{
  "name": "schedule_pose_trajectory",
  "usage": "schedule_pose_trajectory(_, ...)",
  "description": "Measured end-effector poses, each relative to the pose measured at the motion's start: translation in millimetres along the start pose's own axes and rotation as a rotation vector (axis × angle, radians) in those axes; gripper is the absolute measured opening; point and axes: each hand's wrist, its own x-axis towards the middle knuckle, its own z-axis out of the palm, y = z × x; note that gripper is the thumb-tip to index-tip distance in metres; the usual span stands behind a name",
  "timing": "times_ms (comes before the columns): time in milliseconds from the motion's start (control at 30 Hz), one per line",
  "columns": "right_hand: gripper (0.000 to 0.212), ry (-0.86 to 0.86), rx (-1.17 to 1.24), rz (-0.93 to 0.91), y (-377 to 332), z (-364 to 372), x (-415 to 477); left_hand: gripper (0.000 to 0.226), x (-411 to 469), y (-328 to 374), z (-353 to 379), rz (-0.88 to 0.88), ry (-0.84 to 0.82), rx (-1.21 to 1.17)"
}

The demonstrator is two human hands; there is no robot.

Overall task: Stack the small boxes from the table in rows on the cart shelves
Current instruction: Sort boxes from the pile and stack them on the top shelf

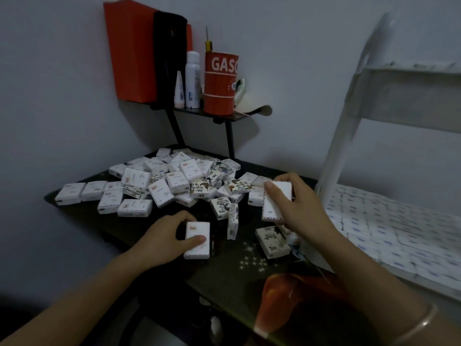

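The left hand (pixel 169 237) grips a white box (pixel 197 239), thumb on its face and fingers curled over its far end. The box sits flat at the surface of the dark table (pixel 139 228), long axis running away from the person. The right hand (pixel 303 203) pinches a second box (pixel 277 203), raised and tilted, pointing much the same way. Between the hands stands an edge-up box (pixel 232 222) beside a patterned box (pixel 272 242). Behind them sprawls the pile of small boxes (pixel 174 181). At right, the cart shelf (pixel 389 280) holds boxes in tight rows.
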Motion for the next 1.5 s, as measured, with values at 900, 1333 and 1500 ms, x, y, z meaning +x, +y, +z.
schedule_pose_trajectory(900, 0.025, 0.458, -0.263, -0.202, -137.0, -305.6, 64.0, 0.035, 131.0, 406.2, -153.1, 0.579, 0.008, -0.616)
schedule_pose_trajectory(1333, 0.03, 0.191, -0.846, 0.109, -94.4, -298.3, 173.0, 0.026, 227.4, 471.6, -131.8, 0.799, 0.209, -0.13)
schedule_pose_trajectory(1500, 0.031, -0.039, -0.539, 0.28, -68.9, -289.0, 185.1, 0.028, 254.1, 485.8, -125.3, 0.797, 0.339, 0.181)
